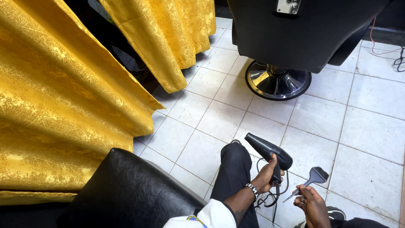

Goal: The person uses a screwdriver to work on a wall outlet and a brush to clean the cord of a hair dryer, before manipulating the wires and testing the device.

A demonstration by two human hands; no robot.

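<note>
My left hand (266, 176), with a beaded band on its wrist, grips the handle of a black hair dryer (266, 149). The dryer's nozzle points up and to the left, over my knee in black trousers (234, 169). Its cord (270, 199) loops on the floor under the hand. My right hand (313, 206), low and to the right, holds a grey dye brush (314, 176) by its thin pointed handle. The bristle head points up and away from me. The two hands are a short way apart.
Gold patterned cloth (63, 101) fills the left side, and another fold (168, 33) hangs at top centre. A black padded chair back (126, 194) is at the bottom left. A black salon chair (303, 29) on a round chrome base (276, 82) stands ahead on the white tiled floor (363, 126). Cables (396, 59) lie at the far right.
</note>
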